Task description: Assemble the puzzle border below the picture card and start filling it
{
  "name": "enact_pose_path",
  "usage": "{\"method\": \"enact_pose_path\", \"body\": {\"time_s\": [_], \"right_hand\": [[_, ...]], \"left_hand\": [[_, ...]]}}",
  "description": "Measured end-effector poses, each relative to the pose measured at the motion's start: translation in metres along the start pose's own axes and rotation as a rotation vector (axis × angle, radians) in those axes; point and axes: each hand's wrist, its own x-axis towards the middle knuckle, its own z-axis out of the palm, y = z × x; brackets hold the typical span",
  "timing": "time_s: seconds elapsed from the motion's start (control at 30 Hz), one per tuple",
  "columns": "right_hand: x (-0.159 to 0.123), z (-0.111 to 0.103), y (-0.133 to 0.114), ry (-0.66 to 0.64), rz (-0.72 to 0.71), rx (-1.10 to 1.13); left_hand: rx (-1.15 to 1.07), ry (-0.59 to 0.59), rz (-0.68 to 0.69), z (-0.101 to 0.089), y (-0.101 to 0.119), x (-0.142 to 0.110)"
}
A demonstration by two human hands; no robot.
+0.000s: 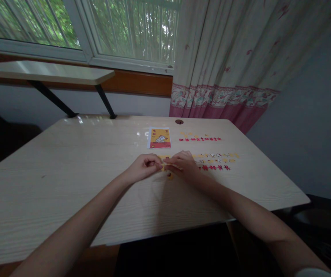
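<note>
My left hand (145, 167) is closed, its thumb and fingertips pinched at the edge of a small yellow puzzle piece (163, 168). From the other side my right hand (185, 165) reaches in, with thumb and forefinger tips at the same small cluster of yellow pieces. Fingers partly cover these pieces, so how they fit together is hard to see. Just below the fingertips lies a loose yellow piece with a dark red mark (170, 176). Beyond the hands lies a picture card (159, 137), showing a white animal on yellow and red.
Right of my hands, yellow and white puzzle pieces (217, 155) lie in rows above a row of red pieces (214, 168). Another row of red pieces (201, 139) lies farther back, near a cable hole (179, 122). A raised shelf (47, 73) stands at the desk's back left.
</note>
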Motion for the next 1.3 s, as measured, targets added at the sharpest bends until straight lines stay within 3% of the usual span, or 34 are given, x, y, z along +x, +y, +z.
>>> {"method": "enact_pose_path", "body": {"time_s": [0.27,0.73,1.0,1.13,1.3], "right_hand": [[0.002,0.000,-0.002,0.043,-0.069,0.021],[0.005,-0.006,0.005,-0.037,0.017,-0.064],[0.004,-0.010,0.012,-0.003,-0.026,-0.078],[0.002,-0.018,0.021,0.049,-0.004,-0.034],[-0.005,-0.022,0.029,-0.127,-0.047,0.151]], "left_hand": [[0.029,0.007,-0.027,0.003,0.001,0.001],[-0.059,-0.019,-0.120,0.005,-0.001,0.001],[-0.016,0.083,-0.094,0.002,-0.004,0.002],[0.012,0.192,-0.146,-0.005,-0.005,0.001],[0.012,0.357,-0.163,-0.015,-0.009,0.002]]}}
